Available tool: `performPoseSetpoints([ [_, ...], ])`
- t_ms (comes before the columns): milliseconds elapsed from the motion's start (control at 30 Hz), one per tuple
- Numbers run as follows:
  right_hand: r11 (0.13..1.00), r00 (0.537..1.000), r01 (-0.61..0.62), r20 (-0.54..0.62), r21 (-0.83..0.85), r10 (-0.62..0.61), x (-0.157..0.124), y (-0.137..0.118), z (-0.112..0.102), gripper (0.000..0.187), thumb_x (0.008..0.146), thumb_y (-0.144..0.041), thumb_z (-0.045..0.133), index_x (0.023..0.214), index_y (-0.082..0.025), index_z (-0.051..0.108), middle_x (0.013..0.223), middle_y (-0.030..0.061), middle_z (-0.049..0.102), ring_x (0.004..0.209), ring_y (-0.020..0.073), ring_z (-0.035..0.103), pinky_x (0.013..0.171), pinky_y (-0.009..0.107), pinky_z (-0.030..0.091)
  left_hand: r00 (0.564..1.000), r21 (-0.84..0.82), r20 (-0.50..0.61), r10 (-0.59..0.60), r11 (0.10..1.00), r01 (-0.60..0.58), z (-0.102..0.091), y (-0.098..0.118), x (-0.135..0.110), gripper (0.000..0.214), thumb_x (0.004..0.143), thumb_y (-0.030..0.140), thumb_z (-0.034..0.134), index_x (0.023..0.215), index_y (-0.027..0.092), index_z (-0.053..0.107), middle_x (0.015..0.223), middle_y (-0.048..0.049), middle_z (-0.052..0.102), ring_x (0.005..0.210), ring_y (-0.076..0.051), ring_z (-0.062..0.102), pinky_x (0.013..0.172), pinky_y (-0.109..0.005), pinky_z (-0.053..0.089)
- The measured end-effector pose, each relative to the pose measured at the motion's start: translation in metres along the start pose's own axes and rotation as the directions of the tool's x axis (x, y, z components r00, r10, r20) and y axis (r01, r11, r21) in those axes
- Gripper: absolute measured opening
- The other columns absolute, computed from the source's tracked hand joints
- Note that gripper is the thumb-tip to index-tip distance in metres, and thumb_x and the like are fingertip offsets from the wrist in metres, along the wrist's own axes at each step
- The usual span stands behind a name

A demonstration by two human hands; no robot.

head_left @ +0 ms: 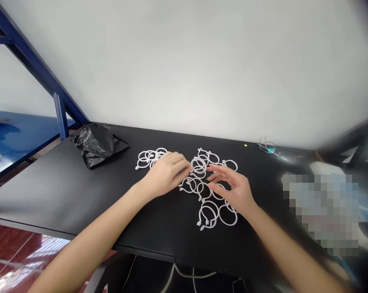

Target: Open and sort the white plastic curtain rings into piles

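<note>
My left hand [171,171] is closed, its fingertips pinching the edge of a white ring [198,165] that appears slightly blurred. Just right of that ring is my right hand [231,188], fingers apart and holding nothing that I can see. Beneath and around both hands lies a loose spread of white plastic rings [228,215], several overlapping, each with small tabs at one point. A second, tighter group of similar rings [143,162] sits to the left, partly hidden behind my left hand.
A crumpled black plastic bag [95,142] rests at the back left of the black table [110,195]. Eyeglasses [267,147] lie near the wall at the back right. A pixelated package [321,211] is at the right. Blue metal framing [34,61] rises at the left.
</note>
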State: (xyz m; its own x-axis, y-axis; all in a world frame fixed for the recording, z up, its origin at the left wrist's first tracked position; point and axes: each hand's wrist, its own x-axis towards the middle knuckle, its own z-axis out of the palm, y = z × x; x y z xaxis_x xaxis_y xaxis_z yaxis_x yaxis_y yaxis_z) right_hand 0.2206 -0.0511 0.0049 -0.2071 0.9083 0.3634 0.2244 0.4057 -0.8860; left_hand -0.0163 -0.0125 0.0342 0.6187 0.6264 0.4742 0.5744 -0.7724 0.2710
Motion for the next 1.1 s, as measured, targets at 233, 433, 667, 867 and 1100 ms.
performPoseSetpoints([
  [233, 0.998, 0.992, 0.003, -0.124, -0.059, -0.011, 0.0, 0.0, -0.002, 0.019, 0.086, -0.03, 0.067, 0.104, -0.024, 0.07, 0.099, 0.0062, 0.073, 0.069, 0.0172, 0.069, 0.065, 0.036, 0.061, 0.893, 0.438, 0.055, -0.447, 0.814, 0.381, -0.029, -0.04, -0.004, 0.033, 0.095, 0.027, 0.042, 0.073, 0.016, 0.063, 0.078, -0.0081, 0.062, 0.074, -0.022, 0.06, 0.068, -0.034, 0.041],
  [433, 0.996, 0.984, -0.019, -0.175, -0.084, 0.004, -0.001, 0.0, -0.001, 0.013, 0.087, -0.029, 0.066, 0.098, -0.024, 0.071, 0.093, 0.0043, 0.073, 0.065, 0.0161, 0.069, 0.064, 0.033, 0.06, 0.83, 0.468, 0.108, -0.547, 0.764, 0.443, -0.028, -0.043, -0.009, 0.028, 0.091, 0.028, 0.046, 0.072, 0.017, 0.063, 0.077, -0.0068, 0.062, 0.066, -0.02, 0.06, 0.062, -0.03, 0.04],
  [667, 0.993, 0.949, -0.041, -0.316, -0.109, 0.004, 0.001, -0.002, -0.003, 0.012, 0.086, -0.03, 0.067, 0.095, -0.023, 0.072, 0.091, 0.0057, 0.074, 0.065, 0.0174, 0.069, 0.063, 0.034, 0.059, 0.852, 0.359, 0.068, -0.519, 0.809, 0.465, -0.028, -0.037, -0.006, 0.015, 0.088, 0.028, 0.053, 0.082, 0.018, 0.062, 0.081, -0.0053, 0.062, 0.074, -0.021, 0.061, 0.062, -0.029, 0.043],
  [867, 0.956, 0.908, -0.083, -0.417, -0.282, -0.044, 0.008, 0.01, -0.016, 0.013, 0.087, -0.026, 0.062, 0.096, -0.022, 0.071, 0.092, 0.0055, 0.072, 0.077, 0.02, 0.069, 0.072, 0.036, 0.059, 0.962, 0.252, 0.065, -0.264, 0.938, 0.24, 0.007, -0.035, -0.008, 0.029, 0.096, 0.034, 0.047, 0.115, 0.017, 0.059, 0.124, -0.0124, 0.06, 0.114, -0.028, 0.056, 0.098, -0.045, 0.043],
  [1100, 0.794, 0.982, -0.103, -0.189, -0.6, -0.016, 0.012, 0.03, -0.029, 0.02, 0.08, -0.025, 0.061, 0.097, -0.022, 0.071, 0.099, 0.0066, 0.074, 0.094, 0.0278, 0.067, 0.085, 0.047, 0.054, 0.944, 0.343, 0.138, -0.301, 0.909, 0.239, 0.026, -0.041, -0.012, 0.028, 0.097, 0.032, 0.045, 0.114, 0.014, 0.06, 0.115, -0.0117, 0.065, 0.11, -0.027, 0.059, 0.111, -0.053, 0.031],
])
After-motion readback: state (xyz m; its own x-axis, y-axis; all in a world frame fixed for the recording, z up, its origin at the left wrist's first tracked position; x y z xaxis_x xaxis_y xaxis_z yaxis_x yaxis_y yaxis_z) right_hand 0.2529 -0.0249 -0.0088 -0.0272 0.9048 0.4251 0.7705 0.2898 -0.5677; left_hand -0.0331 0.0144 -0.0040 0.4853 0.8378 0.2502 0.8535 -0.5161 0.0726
